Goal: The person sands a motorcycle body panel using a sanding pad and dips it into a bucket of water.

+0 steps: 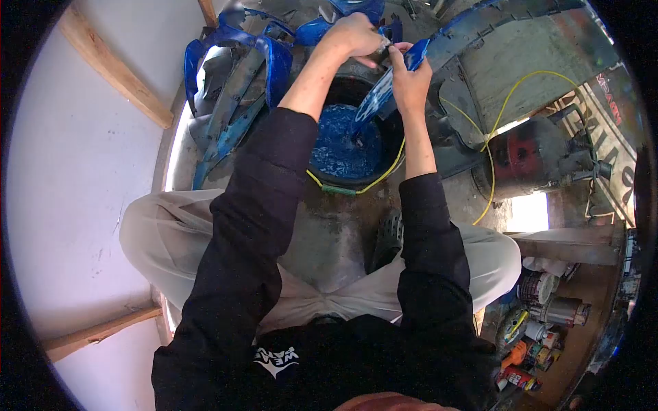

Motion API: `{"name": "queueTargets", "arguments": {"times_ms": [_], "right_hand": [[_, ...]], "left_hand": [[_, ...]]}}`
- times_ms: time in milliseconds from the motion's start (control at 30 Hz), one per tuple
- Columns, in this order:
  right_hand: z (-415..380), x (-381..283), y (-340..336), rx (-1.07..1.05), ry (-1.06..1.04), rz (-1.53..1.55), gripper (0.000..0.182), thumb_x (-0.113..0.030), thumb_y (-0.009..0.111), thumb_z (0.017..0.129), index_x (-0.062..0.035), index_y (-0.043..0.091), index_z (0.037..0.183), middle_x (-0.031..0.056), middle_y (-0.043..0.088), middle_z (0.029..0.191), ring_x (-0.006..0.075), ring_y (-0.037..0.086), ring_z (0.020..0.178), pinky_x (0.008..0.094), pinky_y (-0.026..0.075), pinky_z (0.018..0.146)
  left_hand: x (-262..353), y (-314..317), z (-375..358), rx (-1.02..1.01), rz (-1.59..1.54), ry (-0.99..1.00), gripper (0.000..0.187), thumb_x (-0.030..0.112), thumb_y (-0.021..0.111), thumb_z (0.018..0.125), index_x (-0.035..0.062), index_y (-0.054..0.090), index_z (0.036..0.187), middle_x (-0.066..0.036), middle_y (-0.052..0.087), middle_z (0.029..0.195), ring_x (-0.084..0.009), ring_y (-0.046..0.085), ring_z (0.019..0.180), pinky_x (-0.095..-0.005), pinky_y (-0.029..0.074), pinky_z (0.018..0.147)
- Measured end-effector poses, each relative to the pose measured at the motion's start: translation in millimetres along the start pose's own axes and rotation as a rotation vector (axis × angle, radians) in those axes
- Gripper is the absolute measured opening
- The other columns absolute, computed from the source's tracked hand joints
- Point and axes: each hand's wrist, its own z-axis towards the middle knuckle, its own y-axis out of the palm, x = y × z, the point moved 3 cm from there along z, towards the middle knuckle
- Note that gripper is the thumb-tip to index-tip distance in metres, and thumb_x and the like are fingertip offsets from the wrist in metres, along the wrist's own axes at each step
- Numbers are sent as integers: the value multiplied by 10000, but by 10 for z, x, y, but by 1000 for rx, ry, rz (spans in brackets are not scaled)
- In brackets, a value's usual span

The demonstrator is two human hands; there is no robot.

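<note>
My right hand (412,79) is closed on a long wet blue plastic panel (375,99), thumb on the near face and fingers around its upper end. The panel slants down over a round black tub (322,179) of bluish water (343,147), its lower end at the water. My left hand (353,35) is bent over beside the panel's top edge, close to my right fingertips. Its fingers are curled round something small and pale that I cannot make out.
Blue plastic fairing parts (277,65) lie at the far left of the tub. A yellow hose (492,164) runs across the floor at right, past a dark red cylindrical container (521,161). Cans and bottles (541,288) stand on a lower-right shelf. A white wall (75,171) is at left.
</note>
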Motion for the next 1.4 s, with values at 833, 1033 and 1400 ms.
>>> {"name": "queueTargets", "arguments": {"times_ms": [833,1033,1400], "right_hand": [[-113,148,-159,-55,234,599,825,-672,338,1061,84,664,1112,139,721,908,241,716,860,352,564,824],[-124,-81,11,-40,132,370,675,-534,394,1110,64,685,990,115,729,890,203,698,827,340,552,805],[-149,113,12,3,66,125,338,-324,699,1018,-3,733,916,-49,631,767,45,502,712,242,402,633]], "left_hand": [[-2198,634,5,-354,-307,-583,271,-83,559,891,-22,706,1110,-138,721,951,-222,726,769,-335,652,682],[-287,-157,-56,-207,-193,-153,384,-111,473,868,-131,677,1192,-158,727,914,-320,771,928,-334,666,761],[407,-90,102,98,506,298,276,232,785,778,-5,773,919,-259,719,966,-385,744,892,-450,597,818]]}}
